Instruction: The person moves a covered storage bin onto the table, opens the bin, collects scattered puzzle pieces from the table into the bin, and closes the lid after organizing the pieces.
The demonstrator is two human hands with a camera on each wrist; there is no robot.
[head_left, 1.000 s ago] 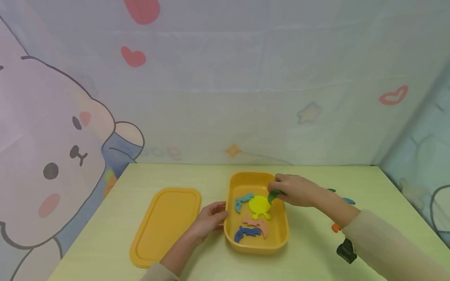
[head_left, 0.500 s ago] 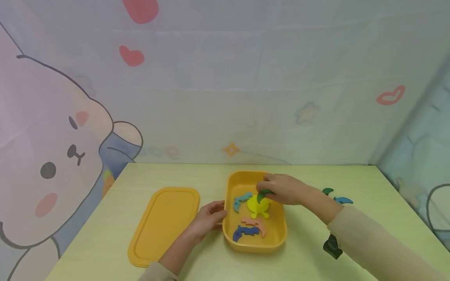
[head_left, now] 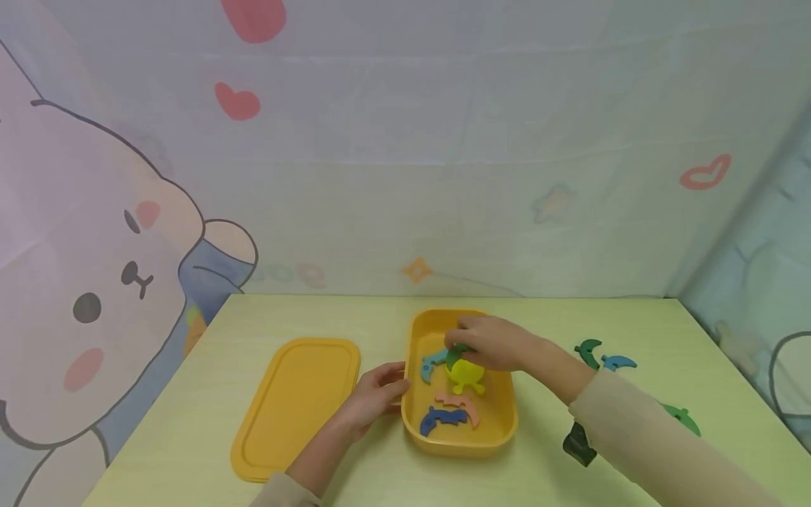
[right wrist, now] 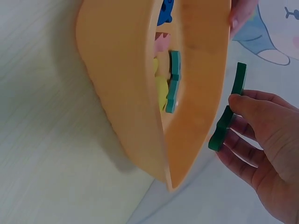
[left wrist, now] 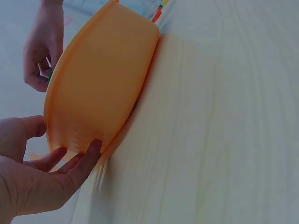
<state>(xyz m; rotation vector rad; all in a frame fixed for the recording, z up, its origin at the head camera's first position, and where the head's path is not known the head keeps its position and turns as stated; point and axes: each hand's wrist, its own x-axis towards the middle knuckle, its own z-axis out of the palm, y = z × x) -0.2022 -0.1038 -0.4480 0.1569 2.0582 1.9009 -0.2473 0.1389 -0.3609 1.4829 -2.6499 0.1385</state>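
Observation:
An orange plastic box (head_left: 465, 445) stands on the table. My left hand (head_left: 376, 396) touches its left side from outside; in the left wrist view the thumb is at the rim and the fingers lie spread on the outer wall. My right hand (head_left: 491, 343) pinches a dark green puzzle piece (right wrist: 223, 123) between thumb and fingers, over the far part of the box. Inside lie a yellow piece (head_left: 467, 377), a teal piece (head_left: 429, 369), a pink piece (head_left: 461, 402) and a dark blue piece (head_left: 443, 417). The green piece partly covers the yellow one in the head view.
Left of the box lies a flat orange lid (head_left: 298, 408). On the right are a dark green piece (head_left: 588, 352), a blue piece (head_left: 617, 362), a lighter green piece (head_left: 683, 417) and a black object (head_left: 579, 445), partly behind the right sleeve. A printed cloth hangs behind the table.
My right hand has moved left over the box with the dark green piece. Pieces on the right, hidden by the arm before, now show. My left hand stays at the box.

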